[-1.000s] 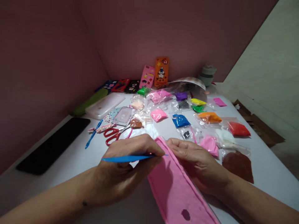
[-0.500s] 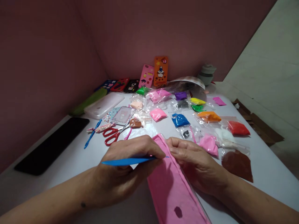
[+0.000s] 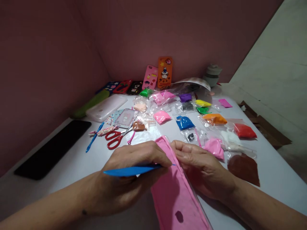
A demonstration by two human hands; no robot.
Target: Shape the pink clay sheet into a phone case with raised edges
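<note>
A pink clay-covered phone case [image 3: 172, 195] lies at a slant at the lower middle, with a raised rim and a dark hole near its bottom. My left hand [image 3: 136, 172] is closed on a blue pointed tool [image 3: 129, 171]; the thin tip reaches the clay by the right rim. The fingers of my right hand [image 3: 201, 166] are wrapped on the case's right edge near its top. Part of the case's upper left is hidden behind my left hand.
Bags of coloured clay, such as blue [image 3: 185, 122] and red [image 3: 245, 131], spread over the white table [image 3: 275, 166]. Red scissors [image 3: 115, 140] and a black phone [image 3: 52, 150] lie left. Decorated cases, one orange [image 3: 165, 72], stand behind.
The tool's tip has moved slightly down along the right rim with my left hand. The case has shifted a little to the left and up at its lower end.
</note>
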